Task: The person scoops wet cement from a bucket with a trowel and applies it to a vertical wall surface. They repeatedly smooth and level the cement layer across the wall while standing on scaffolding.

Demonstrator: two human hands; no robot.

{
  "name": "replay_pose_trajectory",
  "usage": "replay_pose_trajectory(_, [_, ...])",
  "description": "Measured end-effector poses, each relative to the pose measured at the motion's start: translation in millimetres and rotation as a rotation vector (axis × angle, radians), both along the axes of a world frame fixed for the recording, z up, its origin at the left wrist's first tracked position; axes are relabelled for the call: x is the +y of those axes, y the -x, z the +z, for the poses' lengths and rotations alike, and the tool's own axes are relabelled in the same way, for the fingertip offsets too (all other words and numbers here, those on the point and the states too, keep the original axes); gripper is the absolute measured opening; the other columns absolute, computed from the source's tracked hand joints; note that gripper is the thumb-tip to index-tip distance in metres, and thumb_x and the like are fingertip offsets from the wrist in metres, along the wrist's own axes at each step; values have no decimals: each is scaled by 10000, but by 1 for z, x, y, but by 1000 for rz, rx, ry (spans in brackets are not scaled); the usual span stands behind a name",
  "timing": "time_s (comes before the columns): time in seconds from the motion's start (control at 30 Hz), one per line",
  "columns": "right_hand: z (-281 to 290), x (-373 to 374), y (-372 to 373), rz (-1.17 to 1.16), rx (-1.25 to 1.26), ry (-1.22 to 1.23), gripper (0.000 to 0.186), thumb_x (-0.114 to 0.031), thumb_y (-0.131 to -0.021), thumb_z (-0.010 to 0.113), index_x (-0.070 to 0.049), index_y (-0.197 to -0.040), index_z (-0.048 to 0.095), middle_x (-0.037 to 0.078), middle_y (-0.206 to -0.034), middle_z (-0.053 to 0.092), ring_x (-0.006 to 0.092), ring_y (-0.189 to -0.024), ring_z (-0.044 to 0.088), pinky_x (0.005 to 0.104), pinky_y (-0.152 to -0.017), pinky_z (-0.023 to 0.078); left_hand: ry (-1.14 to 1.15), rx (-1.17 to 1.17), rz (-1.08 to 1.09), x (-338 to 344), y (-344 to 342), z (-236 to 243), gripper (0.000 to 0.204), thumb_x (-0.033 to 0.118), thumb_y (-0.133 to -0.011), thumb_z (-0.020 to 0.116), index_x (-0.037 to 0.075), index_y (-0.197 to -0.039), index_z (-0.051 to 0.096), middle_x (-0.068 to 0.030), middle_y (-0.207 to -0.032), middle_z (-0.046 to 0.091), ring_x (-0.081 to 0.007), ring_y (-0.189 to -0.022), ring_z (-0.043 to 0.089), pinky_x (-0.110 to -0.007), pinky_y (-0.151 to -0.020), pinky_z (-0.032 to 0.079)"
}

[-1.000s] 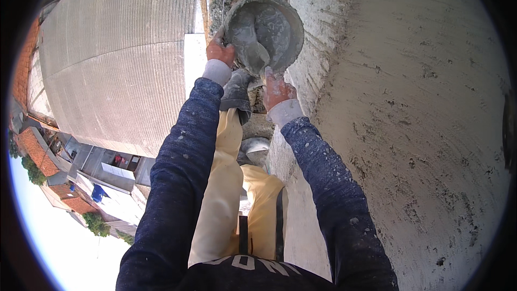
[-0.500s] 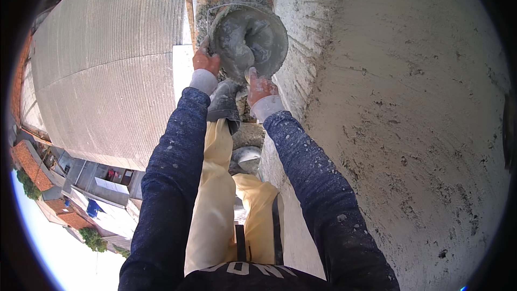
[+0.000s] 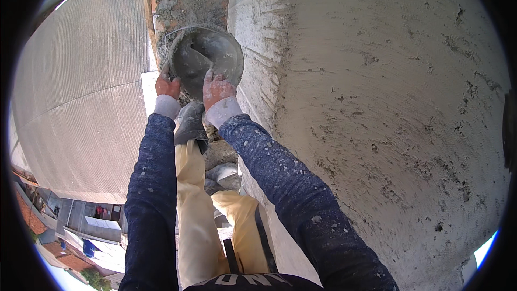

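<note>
Left hand (image 3: pixel 168 86) closed on left rim of round, mortar-coated grey bucket (image 3: pixel 235 60). Right hand (image 3: pixel 217 87) half-curled at near rim; hold unclear.

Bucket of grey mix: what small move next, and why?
I'd probably scoop up a little grey mix with the right hand while the left hand steadies the bucket: the right hand is at the near rim, close to the mix, and the left hand holds the left side.

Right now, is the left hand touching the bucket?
Touching. The head view shows the left hand against the lower left edge of the bucket, with no gap between them.
</note>
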State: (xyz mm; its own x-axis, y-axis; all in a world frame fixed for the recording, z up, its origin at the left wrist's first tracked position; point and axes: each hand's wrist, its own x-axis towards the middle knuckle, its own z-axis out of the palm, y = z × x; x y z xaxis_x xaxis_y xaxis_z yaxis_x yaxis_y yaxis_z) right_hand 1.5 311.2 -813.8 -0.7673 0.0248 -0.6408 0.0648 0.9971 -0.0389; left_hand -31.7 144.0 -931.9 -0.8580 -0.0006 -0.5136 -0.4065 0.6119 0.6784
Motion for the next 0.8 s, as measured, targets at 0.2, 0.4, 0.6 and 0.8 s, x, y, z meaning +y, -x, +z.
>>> replay_pose_trajectory(0.2, [43, 23, -40, 192, -5, 125, 607, -149, -803, 586, 5, -1357, 393, 185, -1105, 580, 296, -948, 622, 372, -747, 507, -4, -6, 62, -11, -7, -7, 558, 41, -738, 606, 41, -1289, 519, -179, -1144, 638, -289, -1058, 615, -351, -913, 473])
replay_pose_trajectory(0.4, [53, 103, -18, 138, 72, 16, 578, -114, -821, 572, -65, -1369, 397, 201, -1140, 566, 299, -1025, 594, 414, -798, 482, -151, -24, 148, -16, -14, -26, 543, 30, -755, 608, 26, -1289, 515, -174, -1168, 630, -282, -1074, 610, -343, -922, 464])
replay_pose_trajectory(0.6, [-39, 69, -14, -18, -162, 99, 597, -149, -857, 525, -68, -1415, 330, 266, -1220, 514, 379, -1049, 575, 452, -927, 430, -3, 16, 47, -17, -9, -19, 543, 0, -752, 585, -12, -1289, 504, -187, -1190, 615, -273, -1102, 592, -333, -941, 453])
replay_pose_trajectory(0.8, [-48, 24, -67, -245, -350, 381, 698, -252, -869, 564, -107, -1456, 215, 232, -1175, 553, 347, -1114, 549, 460, -959, 408, -34, 20, 62, -14, -12, -13, 554, -17, -744, 585, -28, -1291, 495, -198, -1188, 612, -279, -1096, 594, -323, -939, 451])
